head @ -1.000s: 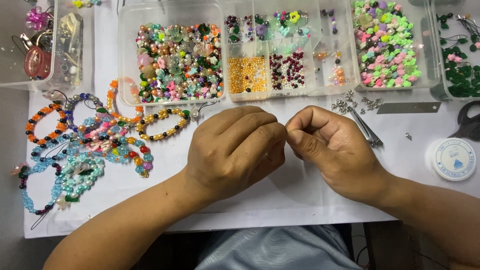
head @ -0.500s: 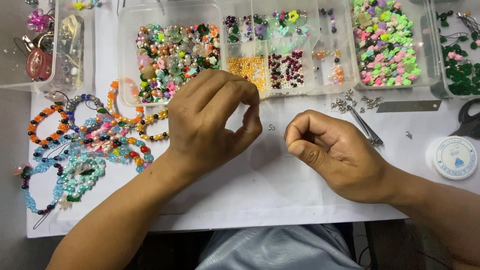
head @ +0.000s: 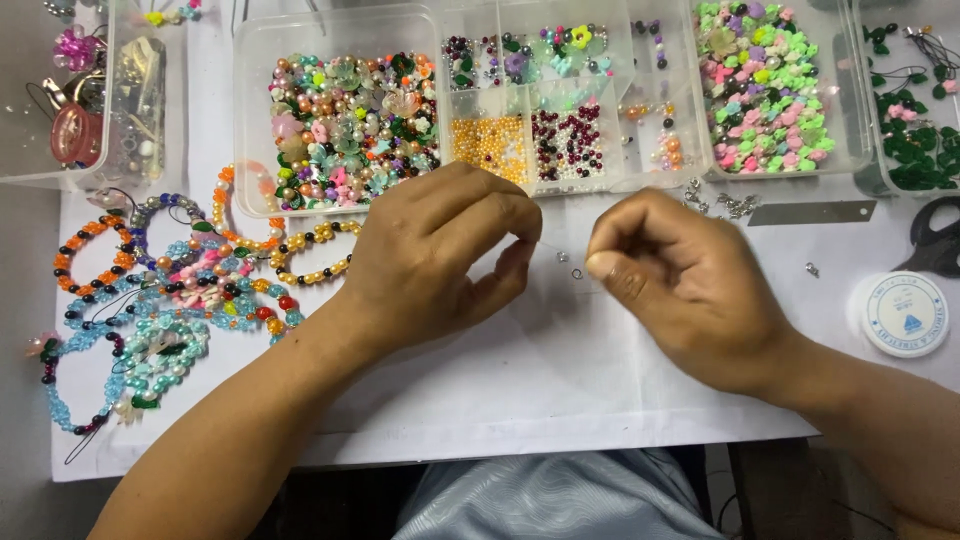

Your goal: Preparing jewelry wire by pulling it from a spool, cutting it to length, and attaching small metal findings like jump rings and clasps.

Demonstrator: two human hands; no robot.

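1. Left hand (head: 440, 255) is curled with the fingertips pinched shut on one end of a thin clear elastic thread (head: 553, 246). Half a second ago this hand was up over the clear plastic box of mixed pastel beads (head: 345, 120); it's now back down on the white paper sheet (head: 520, 370).
2. Right hand (head: 690, 285) is in a loose fist, thumb and forefinger pressed together on the other end of the thread. It's barely moved between the frames.
3. The thread runs across the small gap between the two hands, just above the paper. A tiny silver metal ring (head: 577, 273) sits right under that gap, beside the right thumb; can't tell if it's on the thread or just lying there.
4. A second ago both hands were bunched up touching each other; now they're a little apart.
5. Left of the left wrist there's the pile of finished beaded bracelets (head: 160, 290) in orange, blue, yellow and pink, same spot as before.
6. Off to the right: a round white spool of cord (head: 905, 313), a flat grey metal strip (head: 810, 212), and the divided clear tray with gold and dark red beads (head: 530, 140) above the hands.
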